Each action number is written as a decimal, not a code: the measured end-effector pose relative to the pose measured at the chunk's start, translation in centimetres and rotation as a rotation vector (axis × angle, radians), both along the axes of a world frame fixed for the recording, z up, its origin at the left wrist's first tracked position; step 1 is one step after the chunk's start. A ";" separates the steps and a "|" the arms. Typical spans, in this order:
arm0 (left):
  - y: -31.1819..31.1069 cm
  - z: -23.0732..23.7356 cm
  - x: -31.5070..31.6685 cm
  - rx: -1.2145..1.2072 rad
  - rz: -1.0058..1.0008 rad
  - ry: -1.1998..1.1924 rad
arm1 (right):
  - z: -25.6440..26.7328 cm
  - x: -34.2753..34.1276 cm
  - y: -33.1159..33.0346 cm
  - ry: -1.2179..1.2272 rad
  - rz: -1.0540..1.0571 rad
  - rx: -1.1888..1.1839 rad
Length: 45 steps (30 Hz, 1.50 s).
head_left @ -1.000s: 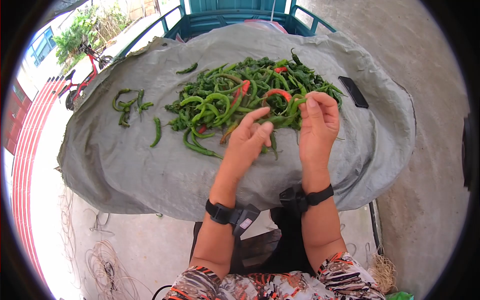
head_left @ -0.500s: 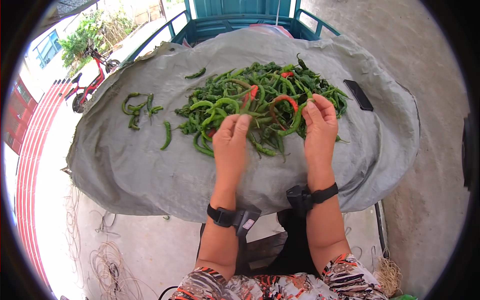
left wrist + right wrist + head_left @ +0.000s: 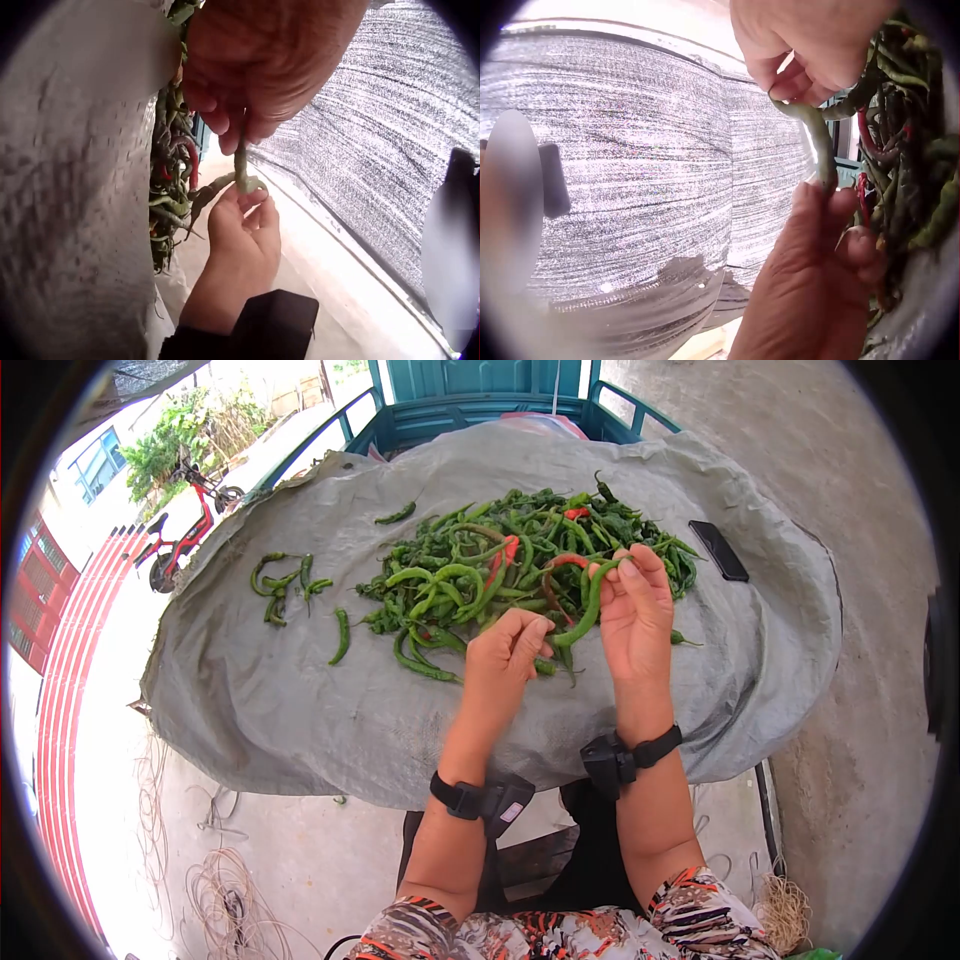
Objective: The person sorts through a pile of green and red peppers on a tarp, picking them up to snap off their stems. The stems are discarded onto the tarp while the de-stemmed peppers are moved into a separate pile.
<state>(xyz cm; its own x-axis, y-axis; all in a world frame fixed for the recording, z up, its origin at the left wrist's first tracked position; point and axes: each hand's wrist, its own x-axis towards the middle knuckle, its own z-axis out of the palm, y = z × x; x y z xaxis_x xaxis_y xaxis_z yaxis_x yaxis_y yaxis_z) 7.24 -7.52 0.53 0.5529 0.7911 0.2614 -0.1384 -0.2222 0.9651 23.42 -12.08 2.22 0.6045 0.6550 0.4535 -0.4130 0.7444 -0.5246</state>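
Note:
A long, curved green chili pepper (image 3: 594, 603) is stretched between both hands over the near edge of the pepper pile. My right hand (image 3: 640, 615) pinches its stem end between thumb and fingers. Lower down, my left hand (image 3: 503, 660) pinches the opposite end, as the pepper (image 3: 823, 146) in the right wrist view also shows. In the left wrist view the pepper (image 3: 241, 161) hangs between the left hand (image 3: 270, 60) above and the right hand (image 3: 236, 255) below. Behind the hands lies a heap of green chili peppers (image 3: 455, 575) with some red ones.
Grey sheeting (image 3: 250, 700) lies under the peppers. A small group of peppers (image 3: 278, 585) and a single pepper (image 3: 341, 637) lie apart on the left. A black phone (image 3: 718, 550) rests at the right. Beyond stands a teal cart bed (image 3: 480, 400).
The left hand swung left with its fingers drawn together, then came back right to the lower end of the pepper. The right hand has kept its pinch near the same spot.

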 end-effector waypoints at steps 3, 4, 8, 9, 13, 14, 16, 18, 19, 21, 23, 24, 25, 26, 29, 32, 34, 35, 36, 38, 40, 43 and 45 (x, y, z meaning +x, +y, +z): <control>0.0 -0.1 0.1 -0.020 0.012 0.000 | -0.2 0.1 0.2 -0.002 0.008 -0.002; 0.0 0.0 0.0 -0.057 -0.014 -0.028 | -0.2 0.1 0.2 0.000 0.001 -0.007; 0.8 0.6 -1.1 -0.159 -0.074 -0.184 | -0.2 0.4 0.1 -0.001 -0.021 -0.074; 1.0 0.9 -1.4 -0.173 -0.079 -0.235 | -0.2 0.5 0.0 -0.002 -0.026 -0.103; 2.8 0.4 -2.3 -0.238 0.043 -0.466 | -0.7 0.4 0.3 0.005 -0.125 -0.234; 2.6 1.1 -2.2 -0.253 0.080 -0.529 | -0.7 0.4 0.3 0.007 -0.114 -0.226; 1.7 3.1 -1.9 -0.283 0.155 -0.654 | -0.7 0.5 0.2 0.027 -0.080 -0.186; 2.2 2.2 -2.2 -0.195 0.114 -0.491 | -0.5 0.7 0.1 0.063 -0.030 -0.120; 2.5 1.8 -2.3 -0.151 0.093 -0.408 | -0.5 0.8 0.0 0.083 0.033 -0.080; 2.2 1.6 -1.7 -0.113 0.029 -0.306 | -0.2 1.0 -0.2 0.122 0.159 0.000; 1.4 1.3 -0.9 -0.040 -0.040 -0.190 | 0.2 0.6 -0.4 0.147 0.293 0.047; 1.0 1.1 -0.7 -0.044 -0.092 -0.133 | 0.3 0.4 -0.4 0.160 0.360 0.071; 0.6 0.9 -0.4 -0.048 -0.144 -0.077 | 0.3 0.0 -0.3 0.177 0.419 0.083; -0.1 1.1 0.2 -0.038 -0.160 -0.088 | 0.3 -0.4 -0.2 0.194 0.477 0.096; -0.7 0.5 1.1 -0.084 -0.163 -0.077 | 0.3 -1.3 -0.1 0.220 0.566 0.098; -0.4 0.5 1.0 -0.083 -0.136 -0.078 | 0.3 -1.3 -0.2 0.180 0.446 0.014; -0.3 0.9 0.7 -0.101 -0.076 -0.069 | 0.5 -0.8 -0.5 0.089 0.282 -0.120; 0.1 1.1 0.5 -0.088 -0.030 -0.060 | 0.6 -0.5 -0.7 0.043 0.204 -0.187; 0.5 1.3 0.1 -0.108 0.000 -0.098 | 0.6 -0.2 -0.9 -0.030 0.058 -0.281; 1.7 1.5 -0.7 -0.153 0.039 -0.203 | 0.3 0.8 -1.4 -0.132 -0.166 -0.414; 3.0 1.5 -1.2 -0.207 0.050 -0.336 | 0.5 2.0 -2.3 -0.253 -0.379 -0.565; 2.8 2.6 0.2 -0.170 0.451 -0.549 | 0.7 5.0 -4.3 -0.565 -0.722 -0.839; 3.4 1.8 -1.0 -0.089 0.461 -0.409 | -0.7 7.6 -5.5 -0.899 -1.000 -1.039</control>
